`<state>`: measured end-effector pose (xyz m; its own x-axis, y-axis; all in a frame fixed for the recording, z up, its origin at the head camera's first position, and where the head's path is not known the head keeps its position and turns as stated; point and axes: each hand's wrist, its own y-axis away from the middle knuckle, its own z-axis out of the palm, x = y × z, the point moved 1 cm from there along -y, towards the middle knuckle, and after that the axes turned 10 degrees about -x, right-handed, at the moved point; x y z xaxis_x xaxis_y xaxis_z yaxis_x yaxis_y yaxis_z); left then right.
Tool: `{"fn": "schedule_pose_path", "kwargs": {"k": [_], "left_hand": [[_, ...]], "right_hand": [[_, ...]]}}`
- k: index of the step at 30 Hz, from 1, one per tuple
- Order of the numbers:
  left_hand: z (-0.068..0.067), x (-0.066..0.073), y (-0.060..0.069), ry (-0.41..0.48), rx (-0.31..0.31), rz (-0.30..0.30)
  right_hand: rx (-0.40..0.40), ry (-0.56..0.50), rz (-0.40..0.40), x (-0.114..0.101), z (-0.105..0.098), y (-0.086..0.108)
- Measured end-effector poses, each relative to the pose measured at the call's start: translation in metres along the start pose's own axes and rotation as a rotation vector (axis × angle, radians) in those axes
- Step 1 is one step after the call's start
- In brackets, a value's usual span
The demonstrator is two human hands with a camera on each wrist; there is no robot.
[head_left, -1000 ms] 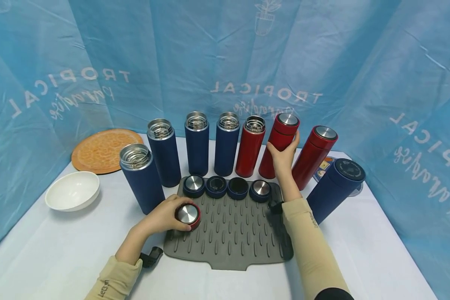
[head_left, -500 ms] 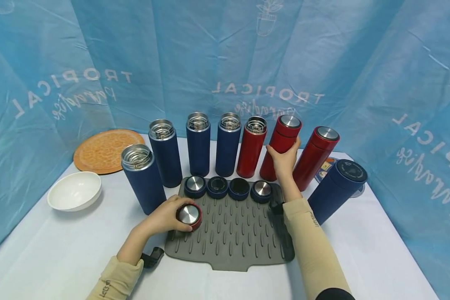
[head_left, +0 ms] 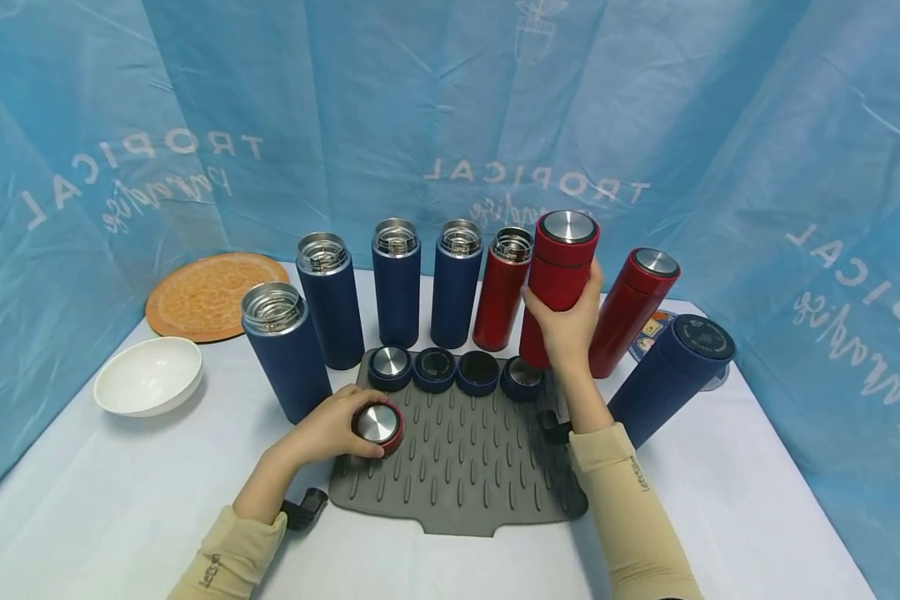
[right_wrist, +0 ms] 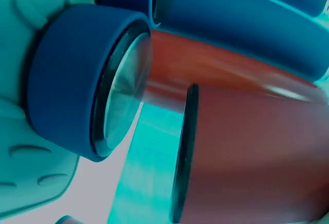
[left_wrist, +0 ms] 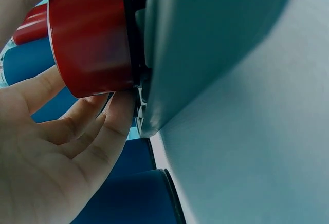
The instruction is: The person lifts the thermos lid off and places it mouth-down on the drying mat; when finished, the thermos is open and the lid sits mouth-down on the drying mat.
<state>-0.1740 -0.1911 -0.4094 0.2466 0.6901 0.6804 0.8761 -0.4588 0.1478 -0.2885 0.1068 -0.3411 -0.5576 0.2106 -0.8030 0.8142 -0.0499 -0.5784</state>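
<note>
On the left part of a grey ridged mat (head_left: 461,467), my left hand (head_left: 330,429) grips a red lid with a silver top (head_left: 378,423), thumb and fingers around its sides. The left wrist view shows this red lid (left_wrist: 92,36) against the mat's surface. My right hand (head_left: 570,325) is wrapped around a red thermos (head_left: 558,275) with its lid on. In the right wrist view the base of that thermos (right_wrist: 257,152) hangs apart from the table, beside a blue lid (right_wrist: 67,75). Several blue lids, one of them a black-topped lid (head_left: 434,367), line the mat's far edge.
Behind the mat stand several uncapped blue thermoses (head_left: 396,292) and an uncapped red thermos (head_left: 502,292). To the right are a capped red thermos (head_left: 630,317) and a capped blue thermos (head_left: 671,375). A white bowl (head_left: 148,379) and round orange board (head_left: 210,296) lie at left.
My right hand has lifted the red thermos off the table and brought it closer, over the mat's far right corner. The left hand keeps holding the red lid in place.
</note>
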Motion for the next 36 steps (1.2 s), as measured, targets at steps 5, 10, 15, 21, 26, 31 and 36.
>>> {"fn": "schedule_pose_path", "kwargs": {"k": [5,10,15,21,26,31,36], "left_hand": [[0.0,-0.001,-0.001,0.002,0.008,0.022],[0.0,-0.002,0.0,0.021,0.007,0.013],[-0.005,0.006,0.002,0.049,0.044,0.022],[-0.016,0.034,-0.002,0.07,0.155,0.138],[-0.019,0.054,-0.012,0.151,0.198,0.254],[-0.02,0.061,-0.02,0.211,0.169,0.328],[-0.02,0.06,-0.023,0.228,0.192,0.358]], "right_hand": [[-0.096,0.094,-0.091,-0.014,0.001,0.015],[-0.244,0.31,-0.18,-0.023,0.003,0.03],[-0.439,0.597,-0.308,-0.026,0.007,0.042],[-0.605,0.854,-0.41,-0.022,0.011,0.052],[-0.678,0.981,-0.483,-0.023,0.013,0.059],[-0.708,1.029,-0.548,-0.024,0.015,0.064],[-0.709,1.03,-0.586,-0.025,0.016,0.066]]}}
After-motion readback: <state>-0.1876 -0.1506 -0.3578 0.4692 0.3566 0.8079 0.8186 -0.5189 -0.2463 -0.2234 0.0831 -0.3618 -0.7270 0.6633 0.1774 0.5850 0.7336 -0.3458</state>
